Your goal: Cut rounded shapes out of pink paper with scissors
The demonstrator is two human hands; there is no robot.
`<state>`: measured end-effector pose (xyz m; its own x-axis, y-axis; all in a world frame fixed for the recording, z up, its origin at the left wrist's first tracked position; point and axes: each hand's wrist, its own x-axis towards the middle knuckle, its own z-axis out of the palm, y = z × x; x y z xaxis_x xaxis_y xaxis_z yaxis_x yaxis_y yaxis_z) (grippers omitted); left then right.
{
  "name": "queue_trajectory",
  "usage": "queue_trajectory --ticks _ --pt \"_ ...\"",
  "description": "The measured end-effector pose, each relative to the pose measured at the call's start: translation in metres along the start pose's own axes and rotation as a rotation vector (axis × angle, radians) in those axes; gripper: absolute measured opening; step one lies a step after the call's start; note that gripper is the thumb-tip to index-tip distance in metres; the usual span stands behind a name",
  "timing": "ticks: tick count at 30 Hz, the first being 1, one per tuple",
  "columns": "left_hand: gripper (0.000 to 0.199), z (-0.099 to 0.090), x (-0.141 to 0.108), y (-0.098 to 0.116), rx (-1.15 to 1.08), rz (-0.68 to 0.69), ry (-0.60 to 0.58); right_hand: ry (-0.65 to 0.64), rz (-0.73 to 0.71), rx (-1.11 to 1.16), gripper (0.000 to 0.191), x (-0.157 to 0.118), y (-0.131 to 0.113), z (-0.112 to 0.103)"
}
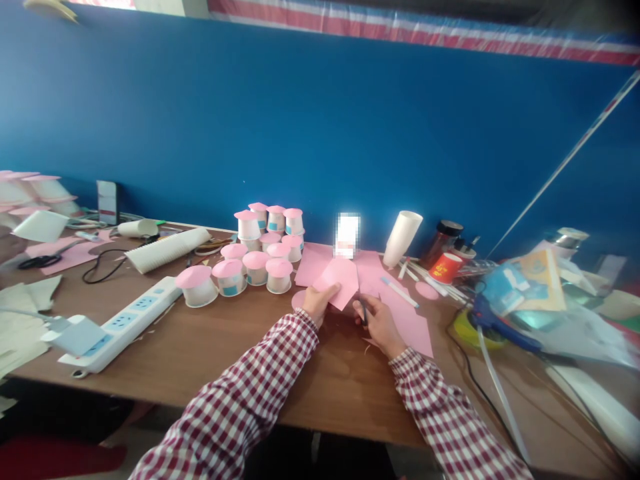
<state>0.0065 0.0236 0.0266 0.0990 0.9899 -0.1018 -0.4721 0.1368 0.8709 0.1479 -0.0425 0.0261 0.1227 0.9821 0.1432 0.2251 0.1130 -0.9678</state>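
My left hand (321, 303) grips a piece of pink paper (340, 277) by its lower left part, thumb on top. One edge of the piece looks rounded, and its lower right corner is pointed. In my right hand (383, 323) is a pair of scissors (364, 310) with dark handles, held at the right edge of the paper. Their blades are mostly hidden. More pink sheets (415, 327) lie flat under and behind both hands, with a capped pen (400, 292) on them. A pink paper disc (299, 301) lies partly covered by my left hand.
Several paper cups with pink tops (257, 267) stand to the left, some stacked. A white power strip (125, 323) lies in front of them. On the right are a stack of white cups (403, 239), a red cup (446, 267), a blue glue gun (500, 325) and cables.
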Motion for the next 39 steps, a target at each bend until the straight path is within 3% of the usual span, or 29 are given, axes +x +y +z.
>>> queue_trajectory --ticks 39 --pt "0.039 -0.001 0.0014 0.0014 0.085 0.036 0.009 0.029 0.016 -0.006 0.052 0.0001 -0.0008 -0.0018"
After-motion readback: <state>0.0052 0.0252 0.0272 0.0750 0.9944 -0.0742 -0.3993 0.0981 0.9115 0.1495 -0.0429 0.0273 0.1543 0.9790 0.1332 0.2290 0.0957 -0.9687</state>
